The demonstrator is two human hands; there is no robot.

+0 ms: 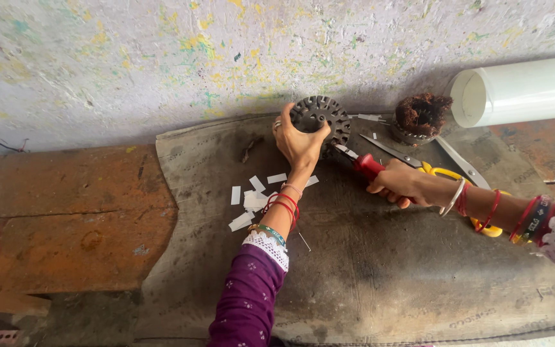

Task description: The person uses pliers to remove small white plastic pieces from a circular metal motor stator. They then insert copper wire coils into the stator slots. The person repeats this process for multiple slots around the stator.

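Covering the centre of the frame, a grey mat [367, 270] carries the work. At upper centre, the left hand [298, 142] grips a slotted metal core [320, 119]; the right hand [398, 183] clenches a red-handled tool [367, 166] against it. A slip could jab the fingers.

Mat [367, 270] w/ paper bits [252, 200], scissors [444, 168]

This is a small, rough repair workshop, likely for electric motors. Work happens at floor level on a grimy dark mat [380, 270] laid over worn reddish boards [65, 218], against a paint-spattered wall [162, 51]. A slotted metal stator core [319, 119], a wound copper coil [422, 114], yellow-handled scissors [444, 170], cut insulation paper slips [252, 199] and a white plastic pipe [528, 90] lie about.
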